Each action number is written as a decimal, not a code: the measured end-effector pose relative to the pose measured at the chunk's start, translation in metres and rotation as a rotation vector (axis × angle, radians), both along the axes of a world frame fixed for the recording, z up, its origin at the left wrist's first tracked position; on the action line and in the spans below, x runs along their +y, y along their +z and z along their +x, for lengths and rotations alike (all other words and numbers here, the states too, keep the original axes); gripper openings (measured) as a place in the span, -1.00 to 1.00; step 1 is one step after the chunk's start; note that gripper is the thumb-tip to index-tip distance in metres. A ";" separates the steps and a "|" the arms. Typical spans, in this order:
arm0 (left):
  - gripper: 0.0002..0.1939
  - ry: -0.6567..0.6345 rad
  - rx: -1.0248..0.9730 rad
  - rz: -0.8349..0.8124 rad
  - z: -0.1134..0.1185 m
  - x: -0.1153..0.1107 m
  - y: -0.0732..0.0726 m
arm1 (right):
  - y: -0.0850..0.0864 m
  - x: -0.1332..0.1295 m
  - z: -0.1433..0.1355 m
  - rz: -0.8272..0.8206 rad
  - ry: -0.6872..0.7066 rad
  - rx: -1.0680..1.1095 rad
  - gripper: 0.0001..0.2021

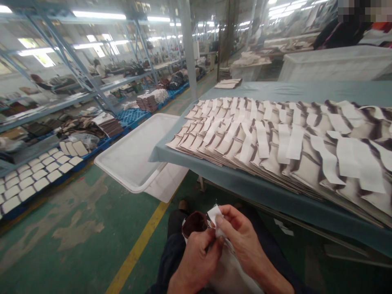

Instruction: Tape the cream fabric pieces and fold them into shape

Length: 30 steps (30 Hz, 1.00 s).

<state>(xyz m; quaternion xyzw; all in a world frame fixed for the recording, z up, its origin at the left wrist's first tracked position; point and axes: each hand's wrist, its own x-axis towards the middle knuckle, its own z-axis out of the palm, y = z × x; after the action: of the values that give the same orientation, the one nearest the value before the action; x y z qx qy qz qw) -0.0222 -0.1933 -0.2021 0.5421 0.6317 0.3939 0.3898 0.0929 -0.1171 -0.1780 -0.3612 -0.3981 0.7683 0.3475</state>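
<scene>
A pale fabric piece point(227, 267) with a dark brown opening point(195, 224) lies across the person's lap. My left hand point(197, 257) is closed, its fingers pinching the piece beside the brown opening. Close against it, my right hand point(241, 234) pinches a small white strip point(213, 214) between thumb and fingers, at the edge of the piece. The fingertips of both hands nearly meet, and the exact spot between them is partly hidden.
Ahead and right, a table with a blue-green cover point(269, 190) bears overlapping rows of pale pieces point(211, 141) with white strips. A white tub point(122, 151) stands at its left corner. Farther left are blue pallets point(130, 116). Behind the table is a white bin point(324, 63) near a person.
</scene>
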 end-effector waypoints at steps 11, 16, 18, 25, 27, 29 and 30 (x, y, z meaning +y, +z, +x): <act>-0.75 0.157 -0.133 -0.002 -0.002 0.005 -0.010 | -0.016 0.008 0.012 1.123 -0.170 -0.211 -0.87; -0.75 0.249 -0.247 -0.006 -0.003 0.009 -0.009 | -0.016 0.015 0.024 1.614 -0.202 -0.329 -0.78; -0.73 0.262 -0.249 -0.030 -0.003 0.008 -0.009 | -0.016 0.016 0.027 1.643 -0.213 -0.363 -0.75; -0.74 0.275 -0.255 -0.038 -0.004 0.004 -0.015 | -0.021 0.017 0.026 1.596 -0.229 -0.389 -0.80; -0.73 0.278 -0.247 -0.045 -0.004 0.004 -0.015 | -0.024 0.017 0.024 1.556 -0.236 -0.376 -0.82; -0.74 0.282 -0.229 -0.050 -0.004 0.005 -0.015 | -0.027 0.017 0.024 1.537 -0.236 -0.371 -0.82; -0.74 0.284 -0.219 -0.050 -0.005 0.005 -0.014 | -0.028 0.017 0.023 1.533 -0.235 -0.372 -0.81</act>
<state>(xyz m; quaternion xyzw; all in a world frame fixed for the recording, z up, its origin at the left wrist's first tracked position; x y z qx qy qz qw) -0.0269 -0.1882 -0.2164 0.3914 0.6652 0.4859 0.4102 0.1164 -0.1003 -0.2064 -0.1835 -0.8264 0.1658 0.5059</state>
